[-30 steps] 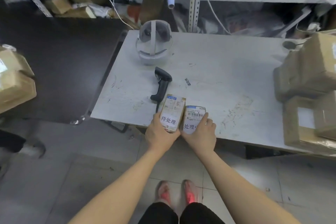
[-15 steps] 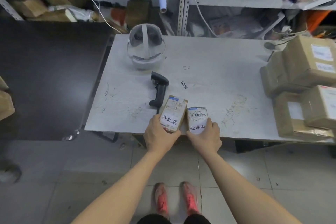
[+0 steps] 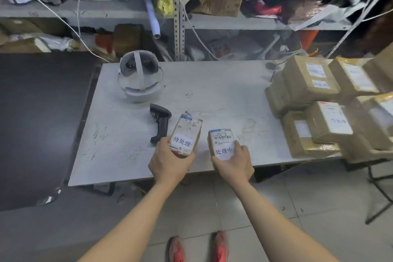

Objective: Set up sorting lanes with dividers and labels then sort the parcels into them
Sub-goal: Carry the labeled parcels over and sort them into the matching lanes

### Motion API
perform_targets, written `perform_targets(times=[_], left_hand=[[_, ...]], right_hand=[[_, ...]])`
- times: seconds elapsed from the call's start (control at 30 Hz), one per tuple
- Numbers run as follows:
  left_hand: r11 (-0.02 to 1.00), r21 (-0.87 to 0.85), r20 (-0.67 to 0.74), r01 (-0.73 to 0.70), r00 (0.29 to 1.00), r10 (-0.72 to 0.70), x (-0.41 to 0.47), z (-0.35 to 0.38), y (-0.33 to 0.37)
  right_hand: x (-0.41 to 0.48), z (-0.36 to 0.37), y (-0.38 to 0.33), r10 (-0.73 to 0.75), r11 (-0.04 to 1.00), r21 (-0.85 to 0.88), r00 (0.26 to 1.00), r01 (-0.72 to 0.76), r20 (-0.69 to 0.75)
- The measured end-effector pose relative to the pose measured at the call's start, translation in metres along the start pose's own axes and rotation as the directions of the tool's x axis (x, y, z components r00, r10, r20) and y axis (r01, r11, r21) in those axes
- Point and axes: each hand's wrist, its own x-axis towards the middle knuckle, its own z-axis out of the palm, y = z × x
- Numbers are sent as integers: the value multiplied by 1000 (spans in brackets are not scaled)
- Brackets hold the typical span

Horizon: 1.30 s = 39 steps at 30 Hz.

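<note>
My left hand (image 3: 168, 161) grips a small brown parcel (image 3: 187, 132) with a white paper label reading 待处理, tilted up above the grey table (image 3: 212, 91). My right hand (image 3: 236, 161) holds a second small parcel (image 3: 221, 140) labelled 处理中, near the table's front edge, a small gap apart from the first. A stack of several brown parcels (image 3: 319, 108) with shipping labels fills the table's right end; one carries a handwritten-looking label.
A black barcode scanner (image 3: 159, 123) lies just left of the held parcels. A white headset (image 3: 139, 79) sits at the table's back left. Cluttered metal shelves (image 3: 178, 21) stand behind. A dark surface (image 3: 40, 117) adjoins the table's left side.
The two parcels, side by side and touching before, are now a little apart. The view has tilted up and shifted right, showing more of the shelves and the parcel stack.
</note>
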Motion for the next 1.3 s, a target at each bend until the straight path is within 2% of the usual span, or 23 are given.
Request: perform_targets(times=[0.17, 0.33, 0.6, 0.93, 1.1, 1.3], left_hand=[[995, -36, -91, -92, 992, 89, -1, 8, 50], [978, -77, -197, -194, 965, 176, -26, 23, 124], [967, -78, -249, -243, 944, 217, -115, 82, 249], [952, -71, -212, -297, 937, 276, -201, 187, 374], [971, -82, -174, -226, 962, 210, -200, 233, 406], [979, -87, -211, -185, 964, 163, -173, 281, 417]], right_hand=[[20, -62, 6, -47, 998, 33, 997, 49, -66], [43, -141, 31, -117, 984, 107, 975, 139, -191], [91, -286, 123, -189, 964, 113, 922, 239, -337], [151, -417, 248, -114, 982, 95, 920, 161, -375], [192, -440, 286, -55, 994, 67, 915, 89, -399], [246, -445, 304, -29, 998, 44, 928, 49, -371]])
